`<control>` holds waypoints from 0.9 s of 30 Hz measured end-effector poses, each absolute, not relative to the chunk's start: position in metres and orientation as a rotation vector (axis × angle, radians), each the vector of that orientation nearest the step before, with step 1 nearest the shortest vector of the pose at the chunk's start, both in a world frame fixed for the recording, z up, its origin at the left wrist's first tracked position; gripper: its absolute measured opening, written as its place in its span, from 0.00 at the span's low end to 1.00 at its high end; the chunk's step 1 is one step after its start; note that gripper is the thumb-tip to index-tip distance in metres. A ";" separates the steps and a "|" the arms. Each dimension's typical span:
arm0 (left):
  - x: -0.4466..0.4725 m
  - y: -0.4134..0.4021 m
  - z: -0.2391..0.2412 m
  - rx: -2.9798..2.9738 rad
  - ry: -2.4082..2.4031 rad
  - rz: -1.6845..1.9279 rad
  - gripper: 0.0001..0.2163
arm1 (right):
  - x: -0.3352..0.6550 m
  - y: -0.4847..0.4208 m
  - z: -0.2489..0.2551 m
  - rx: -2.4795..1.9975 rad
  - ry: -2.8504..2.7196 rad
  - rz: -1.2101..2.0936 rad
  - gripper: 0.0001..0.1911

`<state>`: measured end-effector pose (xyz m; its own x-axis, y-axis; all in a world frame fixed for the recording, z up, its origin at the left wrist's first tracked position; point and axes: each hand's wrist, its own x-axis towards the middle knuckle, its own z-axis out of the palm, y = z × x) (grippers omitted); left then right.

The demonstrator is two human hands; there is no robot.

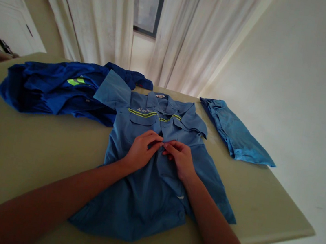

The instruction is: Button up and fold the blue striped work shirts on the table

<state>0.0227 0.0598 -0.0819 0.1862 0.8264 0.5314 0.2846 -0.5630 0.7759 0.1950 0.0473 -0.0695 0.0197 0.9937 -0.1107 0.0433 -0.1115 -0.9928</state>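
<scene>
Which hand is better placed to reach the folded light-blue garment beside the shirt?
Probably the right hand: the folded garment lies on its side of the shirt, while the left hand would have to cross over.

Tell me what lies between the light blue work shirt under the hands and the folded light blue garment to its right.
Nothing: the head view shows only bare table between the work shirt and the folded garment.

Your 10 o'clock: dark blue garment pile [53,90] on the table [37,151]. Your 2 o'clock: folded light blue garment [235,132].
</scene>
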 end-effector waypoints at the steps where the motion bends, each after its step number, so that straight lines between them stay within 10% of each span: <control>1: 0.022 0.060 -0.082 1.942 1.061 1.373 0.04 | 0.196 0.047 -0.069 -1.332 -1.215 1.227 0.17; 27: 0.021 0.062 -0.091 1.838 1.051 1.317 0.04 | 0.199 0.048 -0.079 -1.284 -1.691 0.555 0.07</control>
<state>0.0211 0.0623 -0.0913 0.1794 0.8774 0.4450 0.2395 -0.4777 0.8452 0.1986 0.0476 -0.0794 -0.0418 0.9194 0.3912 0.5092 0.3565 -0.7834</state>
